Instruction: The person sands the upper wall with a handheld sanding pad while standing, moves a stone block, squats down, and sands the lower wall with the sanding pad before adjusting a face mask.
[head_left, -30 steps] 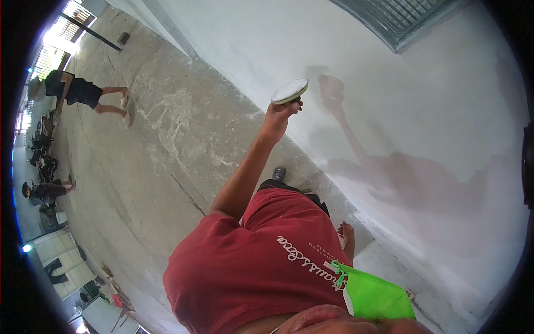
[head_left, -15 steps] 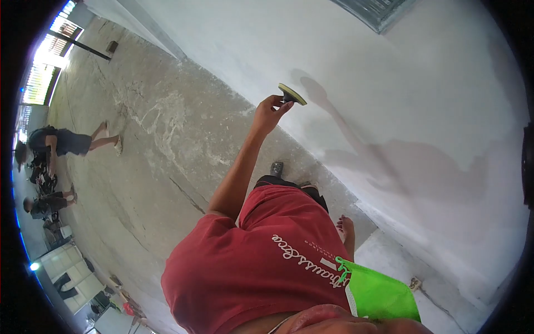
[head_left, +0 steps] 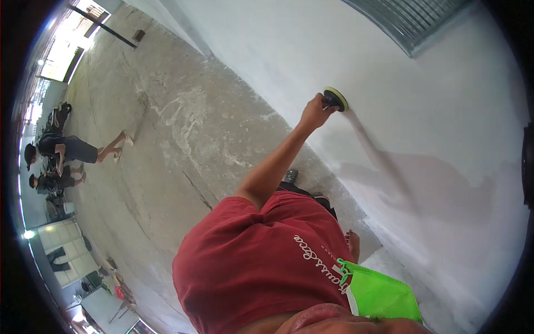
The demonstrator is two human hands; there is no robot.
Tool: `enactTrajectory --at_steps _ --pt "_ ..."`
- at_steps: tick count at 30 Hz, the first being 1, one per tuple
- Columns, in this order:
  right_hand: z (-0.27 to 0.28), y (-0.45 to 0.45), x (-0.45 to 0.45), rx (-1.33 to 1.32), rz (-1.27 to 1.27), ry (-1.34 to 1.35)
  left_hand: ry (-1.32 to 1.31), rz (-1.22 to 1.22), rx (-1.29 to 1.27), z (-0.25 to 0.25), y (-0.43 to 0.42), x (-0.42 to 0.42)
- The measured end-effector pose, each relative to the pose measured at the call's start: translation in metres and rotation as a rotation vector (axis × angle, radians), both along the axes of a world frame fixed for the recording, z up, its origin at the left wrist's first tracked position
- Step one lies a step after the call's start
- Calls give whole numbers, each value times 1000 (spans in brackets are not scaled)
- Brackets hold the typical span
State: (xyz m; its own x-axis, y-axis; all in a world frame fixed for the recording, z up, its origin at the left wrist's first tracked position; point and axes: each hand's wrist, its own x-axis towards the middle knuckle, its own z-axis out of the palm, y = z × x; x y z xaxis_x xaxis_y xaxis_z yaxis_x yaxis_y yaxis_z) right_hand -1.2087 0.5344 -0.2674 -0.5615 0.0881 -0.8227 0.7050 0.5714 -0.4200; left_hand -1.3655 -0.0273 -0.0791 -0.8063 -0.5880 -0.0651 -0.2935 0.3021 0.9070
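Observation:
My left hand (head_left: 315,113) is closed around the black back of a round pad (head_left: 335,99) with a pale yellow rim. The pad's face is turned to the white wall (head_left: 423,111) and appears to rest against it. On the wall, the shadow of my arm meets the pad's edge. The left arm is stretched out from my red shirt (head_left: 261,250). My right hand is out of sight.
A metal louvred panel (head_left: 409,19) is set in the wall above. Beyond the cracked concrete floor (head_left: 161,139), a person (head_left: 78,149) walks near another person (head_left: 53,181) by motorcycles. A green mask (head_left: 384,295) hangs near my chin.
My left hand has moved right, carrying the pad to the wall, and the pad has turned from face up to facing the wall. The walking person has shifted position as the view moved.

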Motion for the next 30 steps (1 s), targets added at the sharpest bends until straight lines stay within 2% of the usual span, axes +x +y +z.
enactTrajectory --at_steps 4,7,9,11,13,16,19,21,23,25,27,29,30 --pt "-6 -1 -2 13 36 -90 6 -44 31 0 -3 1" --pt "-16 5 -8 -14 350 63 61 -45 63 12 2 2" --pt "4 -14 -12 35 157 -28 94 -31 57 19 8 2" --pt "19 -24 -12 37 198 9 143 -9 49 22 10 2" --pt "26 -33 -20 35 245 52 70 -17 82 21 7 5" --pt "-18 -7 -19 -46 185 -4 -97 -18 91 -30 7 -2" --pt "-84 28 -30 -210 -45 -163 -84 -60 81 -73 15 0" --pt "-46 -3 -46 -77 212 -46 4 -117 207 -85 29 9" --pt "-32 -35 -75 -5 300 -84 11 -172 402 -67 43 29" --pt "18 -92 -103 -57 551 63 131 -218 673 -59 57 51" --pt "32 -142 -133 -102 625 109 107 -199 741 -39 65 78" --pt "59 -193 -150 -260 762 211 109 -160 696 -44 79 98" --pt "72 -221 -158 -293 795 199 120 -222 765 -51 80 102"
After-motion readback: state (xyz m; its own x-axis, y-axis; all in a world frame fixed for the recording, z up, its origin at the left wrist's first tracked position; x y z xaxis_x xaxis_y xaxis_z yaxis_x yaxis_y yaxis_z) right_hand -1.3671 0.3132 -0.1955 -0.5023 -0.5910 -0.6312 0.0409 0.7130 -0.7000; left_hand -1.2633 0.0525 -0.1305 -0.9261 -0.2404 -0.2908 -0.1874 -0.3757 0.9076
